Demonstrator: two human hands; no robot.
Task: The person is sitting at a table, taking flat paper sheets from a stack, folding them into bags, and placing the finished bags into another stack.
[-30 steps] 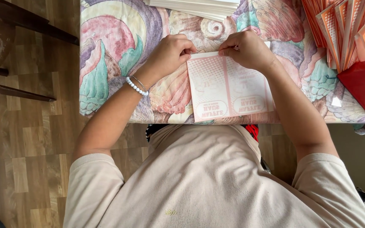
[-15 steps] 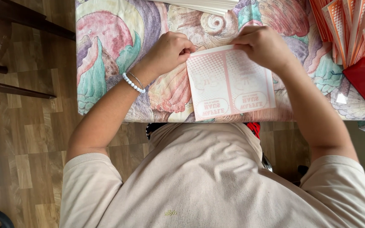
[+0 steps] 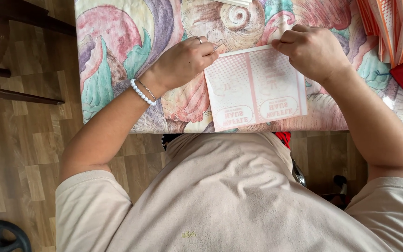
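On the table, left hand curled on paper sheet's top-left corner, right hand pinching its top edge

Soft, even daylight, fairly bright. Faint shadows lie under both hands. A pale glare patch shines on the glossy tablecloth at the right edge. Focus is sharp, with slight wide-angle bending at edges.

A home-like room used for paper packaging work: a table under a pastel seashell-print cloth, wood-plank laminate floor beside it, stacked pink-white paper sleeves at its right edge.
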